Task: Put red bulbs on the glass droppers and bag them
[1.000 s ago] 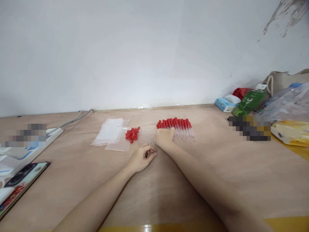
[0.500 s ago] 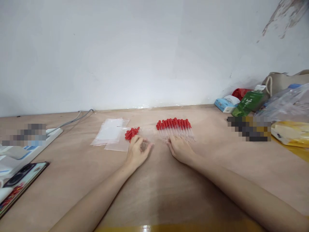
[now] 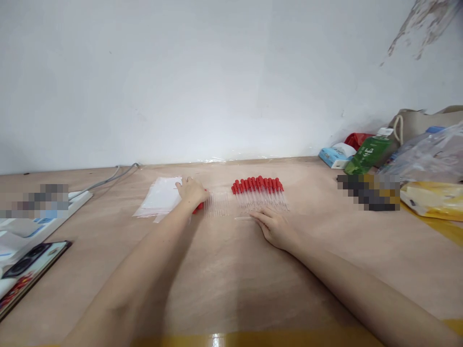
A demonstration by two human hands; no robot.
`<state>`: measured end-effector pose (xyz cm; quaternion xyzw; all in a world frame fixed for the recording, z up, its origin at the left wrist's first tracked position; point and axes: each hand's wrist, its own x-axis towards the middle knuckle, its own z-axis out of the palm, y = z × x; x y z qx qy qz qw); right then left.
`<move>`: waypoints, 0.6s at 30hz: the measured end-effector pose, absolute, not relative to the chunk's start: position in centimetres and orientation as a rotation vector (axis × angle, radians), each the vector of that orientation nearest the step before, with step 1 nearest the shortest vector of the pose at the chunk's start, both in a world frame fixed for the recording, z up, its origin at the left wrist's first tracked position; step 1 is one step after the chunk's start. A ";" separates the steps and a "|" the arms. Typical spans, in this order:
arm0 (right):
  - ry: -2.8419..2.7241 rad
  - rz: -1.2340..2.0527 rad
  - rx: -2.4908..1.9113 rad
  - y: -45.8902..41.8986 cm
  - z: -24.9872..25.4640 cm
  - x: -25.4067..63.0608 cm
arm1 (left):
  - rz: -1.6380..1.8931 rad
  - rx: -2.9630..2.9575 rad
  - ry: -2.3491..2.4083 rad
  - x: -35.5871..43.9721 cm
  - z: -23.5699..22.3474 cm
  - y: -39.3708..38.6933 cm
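My left hand (image 3: 192, 191) is stretched out at the right edge of a stack of clear plastic bags with white paper (image 3: 155, 196). Its fingers are apart, and it partly covers a small pile of red rubber bulbs (image 3: 197, 208). Just right of the pile lies a row of thin clear tubes (image 3: 218, 204). Between the fingertips of my right hand (image 3: 274, 228) is one clear dropper tube (image 3: 243, 219), held level close to the table. Beyond that hand several droppers with red bulbs (image 3: 257, 185) lie side by side, bulbs toward the wall.
At the left are a white power strip (image 3: 77, 198) with a grey cable and a phone (image 3: 34, 270). A blue tissue pack (image 3: 334, 157), a green bottle (image 3: 369, 153) and a yellow packet (image 3: 434, 200) stand or lie at the right. A wall (image 3: 217, 86) bounds the table behind.
My left hand has moved left and away from me, from the clear tubes to the red bulbs and bags. My right hand has shifted slightly right and nearer, with the tube now level.
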<state>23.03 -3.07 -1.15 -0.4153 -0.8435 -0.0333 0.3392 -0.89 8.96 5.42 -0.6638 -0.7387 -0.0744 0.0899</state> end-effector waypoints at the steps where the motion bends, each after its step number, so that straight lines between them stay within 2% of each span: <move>1: -2.194 -0.079 -1.079 -3.1 -1.2 23.0 | -0.267 -1.982 -2.206 -0.9 5.4 9.0; 10: -2.177 -0.018 -1.063 -3.1 -0.8 22.8 | -0.581 -2.164 -2.355 -2.1 6.2 8.2; 12: -2.171 -0.003 -1.077 -3.2 -0.5 22.8 | -0.752 -2.186 -2.317 -2.2 6.0 7.3; 15: -2.173 0.021 -1.095 -3.3 -0.4 22.7 | -1.240 -2.385 -1.935 -1.9 4.6 4.4; 18: -2.185 0.023 -1.068 -3.1 -0.7 22.8 | -1.315 -2.721 -1.539 -1.4 2.5 0.6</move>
